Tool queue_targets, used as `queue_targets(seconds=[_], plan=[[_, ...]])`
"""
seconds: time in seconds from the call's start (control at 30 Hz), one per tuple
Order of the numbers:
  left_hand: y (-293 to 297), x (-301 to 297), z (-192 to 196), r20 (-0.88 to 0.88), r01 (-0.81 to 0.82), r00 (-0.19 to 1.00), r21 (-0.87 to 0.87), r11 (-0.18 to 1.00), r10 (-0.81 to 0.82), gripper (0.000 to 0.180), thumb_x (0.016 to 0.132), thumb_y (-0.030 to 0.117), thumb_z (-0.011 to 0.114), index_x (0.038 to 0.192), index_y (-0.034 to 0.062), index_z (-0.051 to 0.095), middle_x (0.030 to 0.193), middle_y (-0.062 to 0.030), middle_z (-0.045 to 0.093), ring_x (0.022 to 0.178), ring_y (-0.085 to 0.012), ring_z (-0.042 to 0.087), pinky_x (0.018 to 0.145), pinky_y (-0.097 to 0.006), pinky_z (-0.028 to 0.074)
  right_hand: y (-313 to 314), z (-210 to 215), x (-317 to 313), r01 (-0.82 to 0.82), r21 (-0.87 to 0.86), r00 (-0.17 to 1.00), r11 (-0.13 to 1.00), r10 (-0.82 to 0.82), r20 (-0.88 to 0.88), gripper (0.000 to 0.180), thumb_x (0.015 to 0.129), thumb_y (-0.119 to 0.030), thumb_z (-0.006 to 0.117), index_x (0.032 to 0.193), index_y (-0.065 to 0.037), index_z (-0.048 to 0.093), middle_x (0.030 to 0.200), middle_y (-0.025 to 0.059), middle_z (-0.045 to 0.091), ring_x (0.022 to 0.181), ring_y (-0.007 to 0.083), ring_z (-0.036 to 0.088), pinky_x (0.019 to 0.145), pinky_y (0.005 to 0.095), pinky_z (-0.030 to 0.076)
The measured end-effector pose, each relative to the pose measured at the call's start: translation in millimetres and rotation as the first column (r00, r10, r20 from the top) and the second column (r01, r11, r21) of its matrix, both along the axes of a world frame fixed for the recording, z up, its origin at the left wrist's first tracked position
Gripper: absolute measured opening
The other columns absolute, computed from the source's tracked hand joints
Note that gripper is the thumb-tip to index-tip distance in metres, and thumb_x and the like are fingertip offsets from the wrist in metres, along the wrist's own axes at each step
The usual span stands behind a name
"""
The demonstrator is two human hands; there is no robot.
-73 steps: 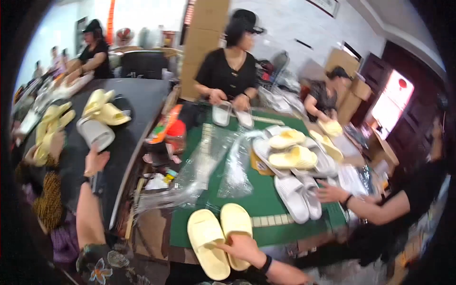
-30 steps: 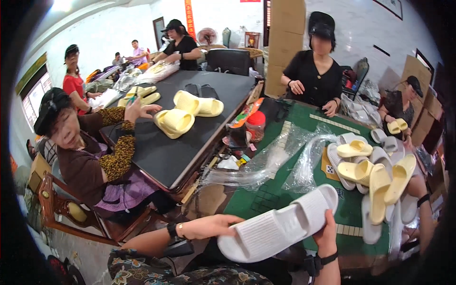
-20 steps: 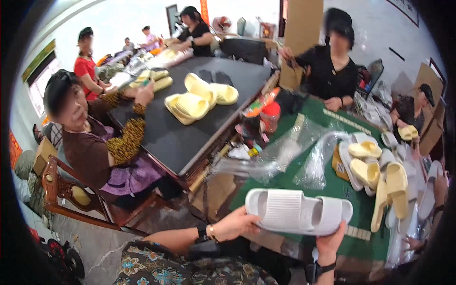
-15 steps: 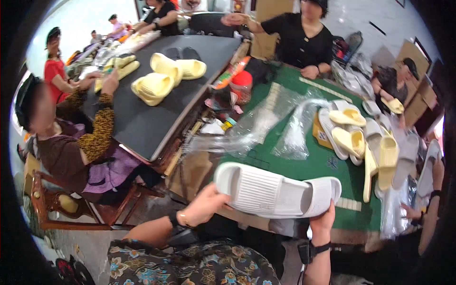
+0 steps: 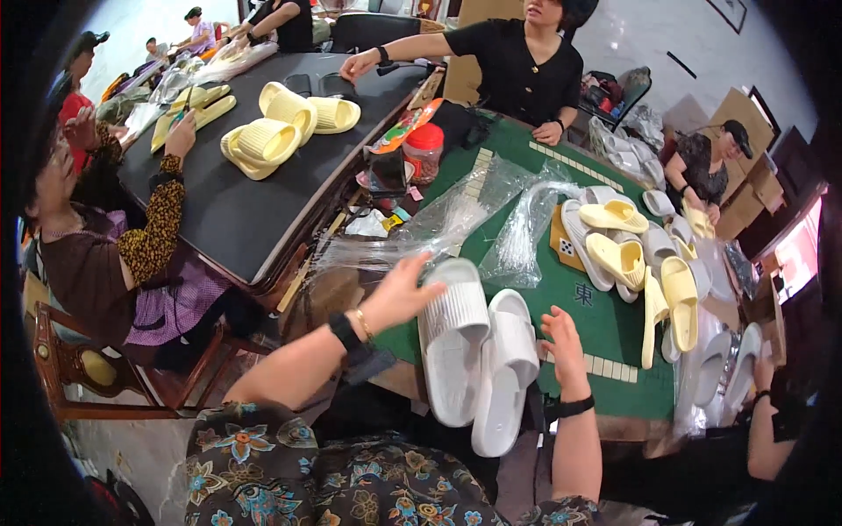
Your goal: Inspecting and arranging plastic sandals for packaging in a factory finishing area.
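Pair of white slides [image 5: 478, 355] lies side by side at the near edge of the green felt table [image 5: 605, 324], heels hanging off toward the wearer's lap. Long axes run roughly 12 to 6 o'clock, toes at 12, the right slide tilted slightly toward 1. Straps are ribbed, soles smooth moulded foam, matte, soft-looking.

Left hand [image 5: 399, 294] comes in from 8 o'clock, fingers spread and flat, tips touching the ribbed strap of the left slide. No grasp, more a press or steadying touch. It is the nearer hand to the pair.

Right hand [image 5: 561, 337] sits at 3 o'clock of the pair, just beside the right slide's outer edge, fingers loosely curled and open, holding nothing. Whether it touches the slide I cannot tell.

At 12 o'clock from the pair: crumpled clear plastic bags [image 5: 474, 219], glossy and thin. At 2 o'clock: a loose heap of yellow and white slides [image 5: 631, 254] of the same moulded shape. Beyond, at 11 o'clock, a red-lidded jar [image 5: 424, 151] and a black-topped table [image 5: 254, 202] carrying more yellow slides [image 5: 281, 123].

Other people sit round both tables; a person in black [image 5: 526, 66] is at 12 o'clock.
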State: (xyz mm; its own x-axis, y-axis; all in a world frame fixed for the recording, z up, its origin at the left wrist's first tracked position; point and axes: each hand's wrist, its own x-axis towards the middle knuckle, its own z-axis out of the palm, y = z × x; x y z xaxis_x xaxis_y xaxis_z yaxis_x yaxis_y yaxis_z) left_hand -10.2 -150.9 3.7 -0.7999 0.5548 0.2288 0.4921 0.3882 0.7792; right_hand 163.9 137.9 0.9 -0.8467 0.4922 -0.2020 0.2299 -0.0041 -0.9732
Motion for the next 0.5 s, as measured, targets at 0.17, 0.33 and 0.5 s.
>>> queue_targets(seconds=[0.17,0.33,0.5], plan=[[0,68,-11,-0.163,0.142,0.972,-0.181,0.973,-0.172,0.071,0.078,0.029,0.070,0.138,0.0064,0.039,0.138,-0.0294,0.036,0.128,-0.0439,0.037,0.107,-0.047,0.033,-18,-19,35,-0.302,0.341,0.948,0.890,0.319,0.007,0.073,0.079,-0.008,0.064,0.142,0.000,0.030,0.143,0.0208,0.035,0.133,0.0318,0.036,0.107,0.0407,0.032],[-3,70,-33,-0.268,0.095,0.953,-0.179,0.979,-0.142,0.068,0.072,0.001,0.057,0.138,0.0093,0.040,0.139,-0.0261,0.037,0.128,-0.0435,0.037,0.107,-0.046,0.034,-31,-30,46,-0.261,0.771,0.952,0.581,0.288,0.106,0.074,0.076,-0.003,0.062,0.142,0.001,0.029,0.142,0.0271,0.034,0.132,0.0425,0.032,0.110,0.0458,0.025],[-15,67,-28,-0.336,0.196,0.910,-0.169,0.966,-0.244,0.066,0.073,0.001,0.056,0.137,0.0077,0.040,0.138,-0.0250,0.039,0.127,-0.0418,0.039,0.105,-0.046,0.036,-42,-29,36,-0.217,0.776,0.973,0.592,0.192,0.125,0.069,0.081,-0.003,0.056,0.142,0.004,0.026,0.140,0.0287,0.034,0.131,0.0428,0.034,0.109,0.0469,0.026]])
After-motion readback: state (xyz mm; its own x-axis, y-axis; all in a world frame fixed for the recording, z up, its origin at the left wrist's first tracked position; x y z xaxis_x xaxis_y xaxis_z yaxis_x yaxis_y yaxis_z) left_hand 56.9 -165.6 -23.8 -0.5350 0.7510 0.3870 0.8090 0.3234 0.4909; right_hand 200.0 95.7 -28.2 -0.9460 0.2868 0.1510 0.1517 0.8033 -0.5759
